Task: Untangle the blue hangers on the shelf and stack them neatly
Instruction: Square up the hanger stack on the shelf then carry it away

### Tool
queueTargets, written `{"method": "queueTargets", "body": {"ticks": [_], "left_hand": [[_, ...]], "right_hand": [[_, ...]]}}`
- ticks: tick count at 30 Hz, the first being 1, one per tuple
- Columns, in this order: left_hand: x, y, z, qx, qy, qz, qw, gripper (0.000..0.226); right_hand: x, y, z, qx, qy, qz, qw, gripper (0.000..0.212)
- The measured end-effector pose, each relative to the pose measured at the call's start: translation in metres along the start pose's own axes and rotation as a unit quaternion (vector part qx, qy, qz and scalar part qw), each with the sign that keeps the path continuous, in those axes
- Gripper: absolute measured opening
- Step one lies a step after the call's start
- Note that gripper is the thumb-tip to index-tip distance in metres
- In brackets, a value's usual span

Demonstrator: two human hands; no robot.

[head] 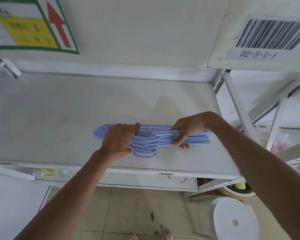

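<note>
A bunch of blue hangers (pixel 163 135) lies on the white shelf (pixel 59 118), just right of the frame's centre and near the shelf's front edge. The hangers are stacked flat with their long bars running left to right and their curved hooks fanned out toward the bottom of the frame, between the two hands. About six or seven hooks can be told apart; the exact count of hangers is unclear because the bars overlap.

The left hand (pixel 119 140) is clamped on the left part of the bunch, thumb laid over the top bars, fingers curled under by the hooks. The right hand (pixel 187 131) is clamped on the right part, its fingers wrapped round the bars from above and its thumb showing below them. The left ends of the bars stick out past the left hand, the right ends past the right hand's wrist.

In the upper left of the frame is one sign (pixel 29 25) with a red arrow (pixel 58 23); in the upper right, one barcode label (pixel 270 37). At the lower right, on the tiled floor (pixel 137 210), stands one white stool (pixel 235 222).
</note>
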State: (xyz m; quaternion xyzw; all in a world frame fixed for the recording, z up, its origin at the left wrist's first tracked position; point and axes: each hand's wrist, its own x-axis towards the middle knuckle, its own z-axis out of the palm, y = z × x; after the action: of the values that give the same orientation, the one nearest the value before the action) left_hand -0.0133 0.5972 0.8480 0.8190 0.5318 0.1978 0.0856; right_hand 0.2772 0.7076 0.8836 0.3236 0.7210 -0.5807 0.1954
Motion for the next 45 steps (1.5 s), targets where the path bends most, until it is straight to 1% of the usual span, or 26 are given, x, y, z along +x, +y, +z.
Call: {"method": "queueTargets", "body": {"ticks": [1, 2, 3, 5, 6, 8, 10, 11, 13, 14, 15, 18, 21, 23, 26, 28, 30, 32, 35, 36, 39, 42, 45], "left_hand": [[0.002, 0.001, 0.001, 0.045, -0.011, 0.004, 0.999, 0.039], [0.006, 0.002, 0.002, 0.062, -0.018, -0.005, 0.998, 0.048], [0.012, -0.001, 0.005, 0.092, -0.006, -0.009, 0.996, 0.058], [0.028, -0.005, 0.005, 0.156, 0.01, -0.021, 0.988, 0.079], [0.035, -0.008, 0.002, 0.175, 0.029, -0.026, 0.984, 0.083], [0.044, -0.012, -0.003, 0.17, 0.056, -0.039, 0.983, 0.08], [0.048, -0.011, -0.003, 0.163, 0.06, -0.06, 0.983, 0.08], [0.049, -0.01, -0.001, 0.163, 0.063, -0.063, 0.983, 0.08], [0.049, -0.008, 0.005, 0.153, 0.077, -0.057, 0.984, 0.077], [0.049, -0.01, 0.008, 0.144, 0.077, -0.051, 0.985, 0.075], [0.049, -0.012, 0.008, 0.13, 0.074, -0.049, 0.987, 0.07], [0.046, -0.014, 0.005, 0.092, 0.068, -0.045, 0.992, 0.058], [0.039, -0.009, 0.004, 0.081, 0.079, -0.049, 0.992, 0.053], [0.032, -0.006, 0.007, 0.095, 0.089, -0.054, 0.99, 0.046], [0.026, 0.0, 0.007, 0.119, 0.089, -0.088, 0.985, 0.037], [0.025, 0.006, 0.006, 0.142, 0.079, -0.101, 0.982, 0.039], [0.025, 0.014, 0.008, 0.17, 0.046, -0.104, 0.979, 0.048], [0.024, 0.02, 0.01, 0.171, 0.033, -0.13, 0.976, 0.047], [0.023, 0.028, 0.008, 0.167, 0.029, -0.165, 0.972, 0.048], [0.024, 0.03, 0.005, 0.158, 0.023, -0.179, 0.971, 0.047], [0.03, 0.036, 0.002, 0.171, -0.013, -0.194, 0.966, 0.031], [0.03, 0.038, 0.003, 0.16, -0.005, -0.21, 0.964, 0.031], [0.024, 0.038, 0.007, 0.193, 0.013, -0.179, 0.965, 0.034]], "right_hand": [[-0.003, -0.006, -0.004, -0.026, 0.022, 0.012, 0.999, 0.028], [-0.006, -0.013, -0.008, -0.061, 0.05, 0.023, 0.997, 0.029], [-0.01, -0.019, -0.011, -0.103, 0.085, 0.036, 0.99, 0.033], [-0.015, -0.027, -0.012, -0.181, 0.174, 0.063, 0.966, 0.05], [-0.015, -0.03, -0.01, -0.202, 0.222, 0.065, 0.952, 0.056], [-0.011, -0.032, 0.001, -0.197, 0.305, 0.041, 0.931, 0.059], [0.002, -0.03, 0.021, -0.193, 0.371, 0.018, 0.908, 0.055], [0.011, -0.025, 0.032, -0.221, 0.411, 0.009, 0.884, 0.054], [0.029, -0.015, 0.051, -0.282, 0.497, -0.001, 0.821, 0.06], [0.036, -0.013, 0.056, -0.29, 0.531, 0.0, 0.796, 0.06], [0.041, -0.012, 0.058, -0.286, 0.553, 0.0, 0.783, 0.059], [0.047, -0.016, 0.057, -0.278, 0.574, 0.01, 0.77, 0.06], [0.048, -0.02, 0.064, -0.278, 0.612, 0.024, 0.74, 0.048], [0.048, -0.022, 0.073, -0.275, 0.628, 0.036, 0.727, 0.04], [0.048, -0.025, 0.084, -0.267, 0.646, 0.05, 0.713, 0.035], [0.048, -0.028, 0.087, -0.257, 0.656, 0.063, 0.707, 0.034], [0.051, -0.032, 0.087, -0.247, 0.653, 0.087, 0.71, 0.032], [0.054, -0.035, 0.089, -0.25, 0.647, 0.114, 0.711, 0.031], [0.055, -0.037, 0.093, -0.25, 0.648, 0.127, 0.708, 0.033], [0.055, -0.039, 0.092, -0.25, 0.646, 0.126, 0.711, 0.035], [0.057, -0.043, 0.087, -0.258, 0.625, 0.139, 0.723, 0.041], [0.057, -0.041, 0.086, -0.261, 0.623, 0.127, 0.726, 0.04], [0.056, -0.036, 0.09, -0.279, 0.626, 0.112, 0.72, 0.046]]}}
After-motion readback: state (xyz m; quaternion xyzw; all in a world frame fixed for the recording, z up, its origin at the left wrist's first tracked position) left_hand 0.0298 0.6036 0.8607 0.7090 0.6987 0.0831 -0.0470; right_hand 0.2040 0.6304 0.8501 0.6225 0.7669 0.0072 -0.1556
